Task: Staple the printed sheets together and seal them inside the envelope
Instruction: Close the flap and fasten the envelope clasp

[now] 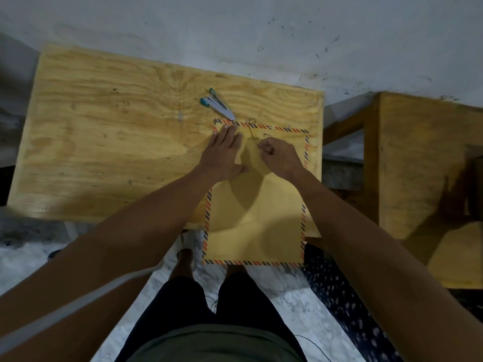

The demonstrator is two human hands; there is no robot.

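Plywood table (104, 126), envelope (256, 226), string (252, 131) between fingers (264, 148).

"What holds the things up?"

"A table (109, 131) made of light wood. It stands by a pale wall, on a floor (282, 291) that looks like grey and white stone."

"What lies right on it?"

"A stapler (219, 105) with green ends lies near the far side. Just beside it is a big brown envelope (256, 218) with red and blue stripes round its edge. The near end of the envelope hangs off the near edge of the table."
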